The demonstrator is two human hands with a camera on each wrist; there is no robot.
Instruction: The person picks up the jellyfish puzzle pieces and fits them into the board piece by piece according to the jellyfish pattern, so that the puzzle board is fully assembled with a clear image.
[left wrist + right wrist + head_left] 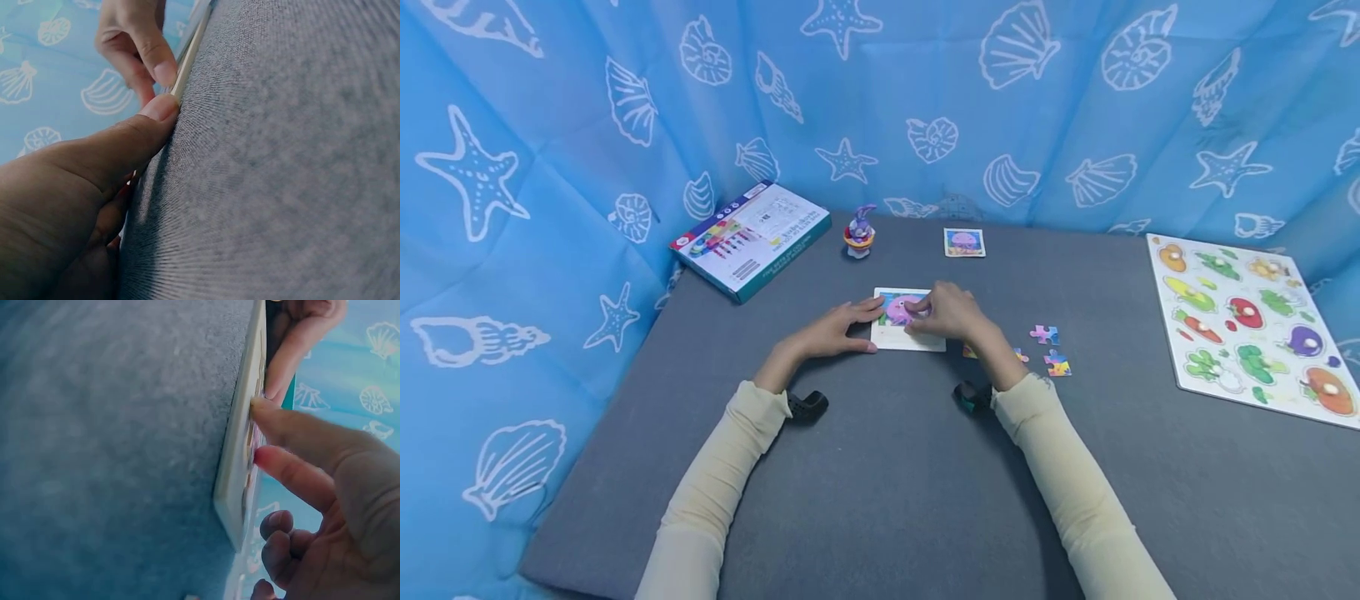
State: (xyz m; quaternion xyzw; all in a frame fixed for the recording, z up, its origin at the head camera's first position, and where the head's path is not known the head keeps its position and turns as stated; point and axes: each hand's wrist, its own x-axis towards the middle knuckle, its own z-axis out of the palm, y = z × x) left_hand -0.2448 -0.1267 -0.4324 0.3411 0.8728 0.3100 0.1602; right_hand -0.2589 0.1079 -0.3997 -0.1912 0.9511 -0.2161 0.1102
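Note:
A white-framed puzzle board (898,340) lies flat on the table, with a pink sea-creature picture on blue in it. My left hand (835,327) rests against its left side, the index finger by the upper left and the thumb (159,107) at the near left corner. Over the picture, my right hand (951,312) has thumb and index finger (294,472) astride a puzzle piece (897,312) at the board's surface; the fingers partly hide it. Right of the board lie loose puzzle pieces (1057,363), some partly behind the right wrist.
Behind the board stand a small purple toy figure (860,233) and a small picture card (964,242). A flat box (752,237) lies at the back left. The vegetable knob board (1255,329) lies at the right. A shell-patterned blue curtain (880,100) hangs behind the table.

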